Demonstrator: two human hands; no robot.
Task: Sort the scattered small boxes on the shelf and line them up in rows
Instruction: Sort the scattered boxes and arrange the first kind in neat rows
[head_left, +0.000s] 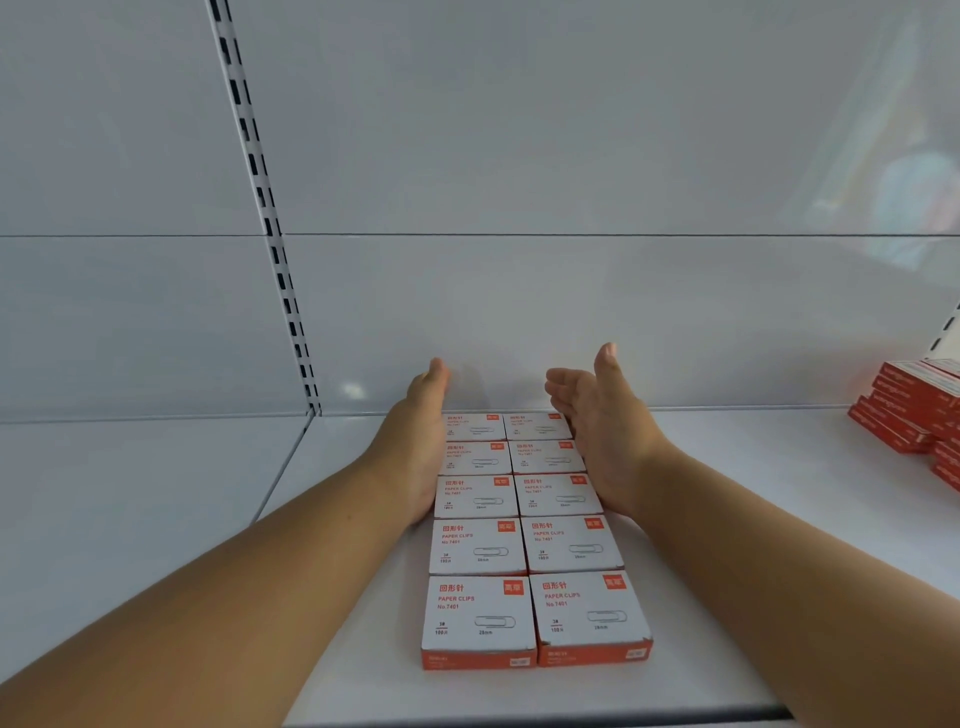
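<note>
Several small white-and-orange paper clip boxes (524, 540) lie flat on the white shelf (727, 519) in two straight columns running from the front edge to the back wall. My left hand (421, 447) rests edge-on against the left side of the far boxes, fingers straight and together. My right hand (602, 436) presses its edge against the right side of the far boxes, palm facing inward, fingers slightly curled and thumb up. Neither hand holds a box. The nearest two boxes (535, 618) stand beyond both palms, flanked by my forearms.
A stack of red-and-white boxes (914, 410) sits at the far right of the shelf. A slotted upright rail (265, 208) runs up the white back panel on the left. The shelf's front edge (519, 719) is near the bottom of the view.
</note>
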